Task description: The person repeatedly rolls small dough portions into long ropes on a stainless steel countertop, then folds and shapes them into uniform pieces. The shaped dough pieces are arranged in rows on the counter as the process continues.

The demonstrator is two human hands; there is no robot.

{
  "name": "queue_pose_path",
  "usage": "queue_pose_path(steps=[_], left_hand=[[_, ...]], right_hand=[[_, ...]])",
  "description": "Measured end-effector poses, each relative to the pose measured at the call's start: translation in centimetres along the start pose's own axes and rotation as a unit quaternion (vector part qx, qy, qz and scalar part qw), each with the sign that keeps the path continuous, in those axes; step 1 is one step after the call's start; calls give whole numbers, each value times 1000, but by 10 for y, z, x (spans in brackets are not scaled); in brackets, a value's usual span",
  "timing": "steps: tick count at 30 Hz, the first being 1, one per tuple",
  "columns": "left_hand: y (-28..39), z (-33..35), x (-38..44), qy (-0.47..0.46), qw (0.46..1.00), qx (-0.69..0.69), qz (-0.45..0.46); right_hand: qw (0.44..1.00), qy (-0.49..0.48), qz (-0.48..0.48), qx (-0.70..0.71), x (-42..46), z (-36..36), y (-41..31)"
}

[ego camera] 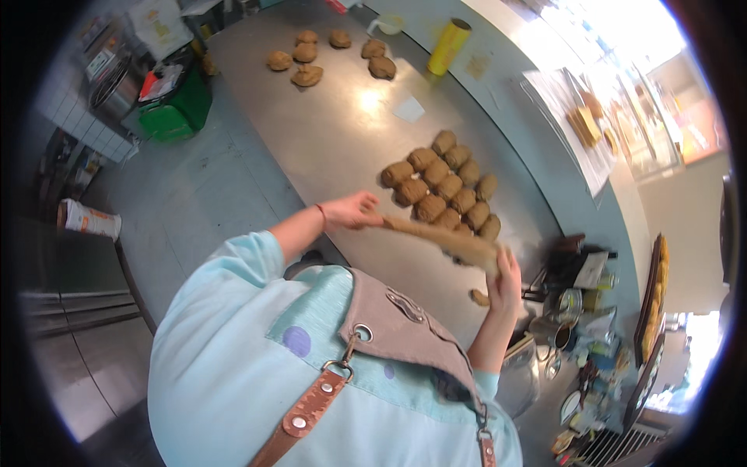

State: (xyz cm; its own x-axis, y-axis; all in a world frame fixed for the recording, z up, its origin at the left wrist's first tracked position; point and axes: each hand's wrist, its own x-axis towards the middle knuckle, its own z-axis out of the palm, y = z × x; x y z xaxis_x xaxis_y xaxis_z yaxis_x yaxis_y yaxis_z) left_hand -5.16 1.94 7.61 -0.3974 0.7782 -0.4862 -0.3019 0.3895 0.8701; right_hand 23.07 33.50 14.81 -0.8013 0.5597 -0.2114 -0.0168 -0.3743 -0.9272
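Observation:
A long strip of brown dough (429, 232), blurred, stretches between my two hands above the steel worktable (327, 152). My left hand (355, 211) pinches its narrower left end. At the wider right end, my right hand (505, 279) grips the dough with fingers and thumb. Just beyond the strip, rolled brown dough pieces (435, 173) sit close together in rows, and the strip hides some of the nearest ones. A small dough scrap (480, 298) lies beside my right wrist.
Several rounded dough lumps (306, 52) rest at the table's far end, near a white scraper (408, 109). A yellow cylinder (449, 46) stands along the back ledge. Metal containers (551, 331) crowd the right side. A green bin (178, 111) stands on the floor at left.

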Motion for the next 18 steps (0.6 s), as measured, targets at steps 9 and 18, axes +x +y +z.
queue_pose_path(steps=[9, 18], left_hand=[[-130, -32, 6, 59, 977, -171, -112], [-148, -46, -35, 204, 960, -178, -73]], right_hand=[[789, 452, -355, 217, -145, -9, -159], [755, -92, -349, -548, 151, 133, 132]])
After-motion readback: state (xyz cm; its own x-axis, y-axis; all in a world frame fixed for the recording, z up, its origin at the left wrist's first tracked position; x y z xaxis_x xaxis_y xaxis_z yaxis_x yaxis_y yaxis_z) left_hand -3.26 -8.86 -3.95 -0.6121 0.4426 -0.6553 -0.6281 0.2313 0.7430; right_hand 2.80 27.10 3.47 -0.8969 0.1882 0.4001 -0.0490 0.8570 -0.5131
